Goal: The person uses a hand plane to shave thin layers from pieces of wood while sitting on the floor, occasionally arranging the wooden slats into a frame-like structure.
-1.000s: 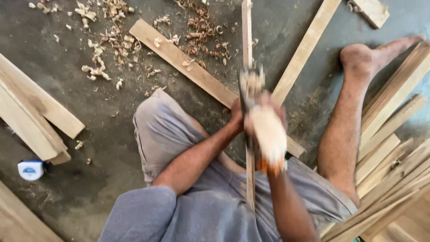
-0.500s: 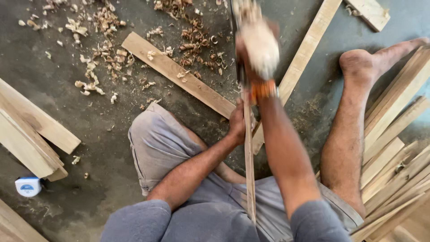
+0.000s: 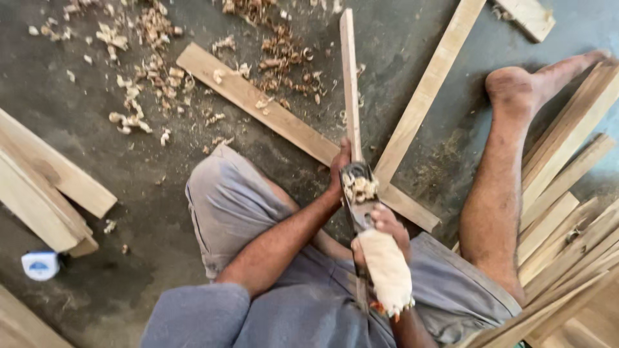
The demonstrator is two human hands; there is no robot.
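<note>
I sit on the floor with a thin wooden strip [image 3: 349, 77] running away from me between my legs. A metal hand plane [image 3: 358, 193] rests on the strip, with curled shavings piled in its mouth. My right hand [image 3: 385, 235], its wrist wrapped in pale cloth, grips the plane's rear handle. My left hand [image 3: 340, 169] holds the plane's front end against the strip's left side. The strip lies across a wider plank [image 3: 284, 122] on the floor.
Wood shavings [image 3: 142, 84] litter the floor at the top left. Another slat [image 3: 429, 90] leans diagonally to the right. Stacked planks [image 3: 567, 212] lie beside my right leg, thicker boards [image 3: 45, 187] at the left, with a small blue-and-white object [image 3: 40, 265] near them.
The plane and my right hand were pushed far forward along the strip, then drawn back toward my body. My left hand has stayed on the strip and plane.
</note>
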